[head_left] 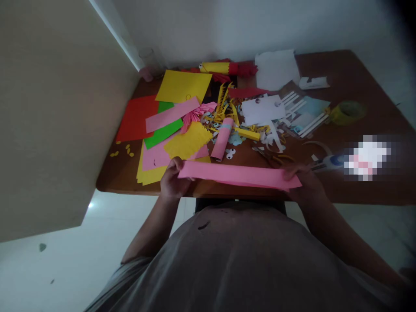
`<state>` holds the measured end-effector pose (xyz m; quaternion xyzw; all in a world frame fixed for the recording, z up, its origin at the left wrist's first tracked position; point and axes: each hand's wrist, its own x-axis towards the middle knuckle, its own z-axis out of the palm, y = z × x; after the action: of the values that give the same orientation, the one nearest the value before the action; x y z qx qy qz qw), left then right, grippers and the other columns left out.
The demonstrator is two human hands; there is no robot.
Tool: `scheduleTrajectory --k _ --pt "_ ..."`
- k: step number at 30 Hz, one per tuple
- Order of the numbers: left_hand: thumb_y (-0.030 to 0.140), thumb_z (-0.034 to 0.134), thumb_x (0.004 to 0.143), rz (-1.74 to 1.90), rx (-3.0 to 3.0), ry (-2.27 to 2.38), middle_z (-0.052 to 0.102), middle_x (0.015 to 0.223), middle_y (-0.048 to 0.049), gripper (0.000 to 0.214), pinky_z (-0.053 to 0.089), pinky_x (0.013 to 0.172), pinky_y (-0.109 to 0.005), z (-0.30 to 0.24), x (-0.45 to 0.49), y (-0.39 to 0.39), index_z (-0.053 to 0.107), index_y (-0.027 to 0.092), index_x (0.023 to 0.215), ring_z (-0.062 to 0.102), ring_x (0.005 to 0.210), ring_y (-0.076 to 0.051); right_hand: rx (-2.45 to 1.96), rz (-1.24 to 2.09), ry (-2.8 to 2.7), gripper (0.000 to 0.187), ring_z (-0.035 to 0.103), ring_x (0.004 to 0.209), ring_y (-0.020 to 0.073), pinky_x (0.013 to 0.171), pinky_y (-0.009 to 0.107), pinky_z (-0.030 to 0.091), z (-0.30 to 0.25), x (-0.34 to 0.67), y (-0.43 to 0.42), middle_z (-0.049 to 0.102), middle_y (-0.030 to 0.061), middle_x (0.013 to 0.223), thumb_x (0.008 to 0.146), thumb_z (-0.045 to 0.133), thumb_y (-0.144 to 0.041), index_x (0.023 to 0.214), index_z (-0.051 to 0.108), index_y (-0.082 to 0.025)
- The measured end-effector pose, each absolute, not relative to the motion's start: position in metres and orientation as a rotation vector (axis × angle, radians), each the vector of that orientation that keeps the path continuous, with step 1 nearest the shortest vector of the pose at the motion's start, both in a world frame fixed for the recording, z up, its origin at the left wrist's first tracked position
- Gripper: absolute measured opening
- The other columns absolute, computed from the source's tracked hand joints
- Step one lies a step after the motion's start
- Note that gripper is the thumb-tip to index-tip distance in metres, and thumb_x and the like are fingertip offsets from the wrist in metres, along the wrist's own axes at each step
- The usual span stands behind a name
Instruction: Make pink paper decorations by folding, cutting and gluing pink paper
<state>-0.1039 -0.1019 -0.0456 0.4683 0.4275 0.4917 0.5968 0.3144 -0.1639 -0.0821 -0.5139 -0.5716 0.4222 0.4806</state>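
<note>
Strip of pink paper [240, 174] is pinched by left hand [173, 180] and right hand [303, 180], fingers partly hidden; pixelated object [367, 158] is obscured; googly eyes [230, 154] are seen beside paper tube [222, 141].

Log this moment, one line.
left hand: holds pink paper strip, one end | right hand: holds opposite end | pink roll: on table

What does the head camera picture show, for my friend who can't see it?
A person's left hand and right hand hold a long pink paper strip between them, near the front edge of a brown table. On the table lie a red sheet, a pink paper tube, a tape roll and many paper scraps.
</note>
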Motion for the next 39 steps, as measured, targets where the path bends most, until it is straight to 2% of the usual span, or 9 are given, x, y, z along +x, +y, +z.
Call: scheduleTrajectory --k 4,7,10,12,17,22,28,35,39 --pt "0.115 0.014 0.079 1.254 0.973 0.911 0.072 0.144 -0.0184 0.122 0.062 0.108 -0.052 -0.040 -0.058 -0.110 0.060 0.025 0.147 0.063 0.147 -0.037 -1.206 1.036 -1.083 0.024 0.070 0.068 0.0241 0.058 0.038 0.059 -0.077 0.288 -0.168 0.075 0.0064 0.084 0.086 0.081 -0.043 0.072 0.068 -0.030" --pt "0.123 0.025 0.062 1.153 0.971 0.749 0.063 0.159 -0.0209 0.137 0.063 0.108 -0.052 -0.039 -0.022 -0.117 0.056 0.026 0.153 0.057 0.155 -0.040 -1.226 0.966 -1.071 0.018 0.073 0.070 0.0237 0.062 0.037 0.063 -0.068 0.267 -0.172 0.079 0.0046 0.083 0.086 0.083 -0.038 0.073 0.073 -0.030" --pt "0.098 0.076 0.076 1.182 0.912 0.719 0.063 0.162 -0.0168 0.104 0.062 0.110 -0.051 -0.036 0.001 -0.117 0.054 0.032 0.153 0.065 0.148 -0.037 -1.209 0.947 -1.365 0.013 0.081 0.079 0.0242 0.072 0.037 0.067 -0.058 0.257 -0.174 0.085 0.0045 0.091 0.094 0.076 -0.030 0.083 0.084 -0.031" --pt "0.069 0.088 0.086 1.221 0.827 0.769 0.070 0.153 -0.0151 0.085 0.060 0.112 -0.050 -0.032 0.008 -0.111 0.054 0.030 0.153 0.072 0.139 -0.035 -1.116 0.984 -1.624 0.017 0.083 0.083 0.0232 0.074 0.034 0.067 -0.051 0.259 -0.173 0.087 0.0055 0.095 0.098 0.072 -0.027 0.095 0.088 -0.029" --pt "0.051 0.080 0.096 1.212 0.866 0.781 0.082 0.126 -0.0110 0.055 0.062 0.105 -0.049 -0.018 0.011 -0.092 0.058 0.027 0.141 0.081 0.121 -0.033 -0.968 1.066 -1.930 0.022 0.084 0.114 0.0280 0.100 0.041 0.068 -0.025 0.273 -0.153 0.088 0.0089 0.121 0.104 0.074 -0.038 0.118 0.088 -0.029" --pt "0.046 0.079 0.097 0.922 1.082 0.696 0.082 0.107 -0.0081 0.039 0.065 0.090 -0.046 0.003 0.009 -0.084 0.066 0.025 0.127 0.083 0.097 -0.030 -1.225 0.918 -1.476 0.032 0.081 0.114 0.0281 0.104 0.043 0.065 0.029 0.248 -0.112 0.086 0.0086 0.123 0.102 0.079 -0.053 0.118 0.086 -0.026" --pt "0.046 0.078 0.103 0.729 1.186 0.662 0.080 0.097 -0.0062 0.032 0.066 0.082 -0.039 0.031 0.012 -0.091 0.068 0.022 0.120 0.080 0.087 -0.024 -1.077 1.257 -1.245 0.042 0.069 0.070 0.0189 0.063 0.031 0.058 0.061 0.211 -0.084 0.079 0.0027 0.084 0.089 0.089 -0.063 0.088 0.082 -0.022" --pt "0.045 0.091 0.092 0.802 1.187 0.733 0.081 0.091 -0.0054 0.034 0.066 0.079 -0.036 0.028 0.019 -0.091 0.071 0.019 0.103 0.079 0.079 -0.021 -1.098 1.209 -1.079 0.045 0.054 0.050 0.0145 0.043 0.029 0.044 0.043 0.196 -0.090 0.069 -0.0006 0.068 0.087 0.090 -0.066 0.079 0.076 -0.024" --pt "0.047 0.095 0.087 0.742 1.122 0.753 0.084 0.091 -0.0084 0.038 0.067 0.076 -0.036 0.020 0.018 -0.083 0.078 0.016 0.100 0.079 0.075 -0.021 -1.121 1.151 -1.081 0.045 0.059 0.057 0.0169 0.047 0.029 0.047 0.037 0.196 -0.086 0.070 0.0002 0.069 0.085 0.091 -0.065 0.078 0.076 -0.024"
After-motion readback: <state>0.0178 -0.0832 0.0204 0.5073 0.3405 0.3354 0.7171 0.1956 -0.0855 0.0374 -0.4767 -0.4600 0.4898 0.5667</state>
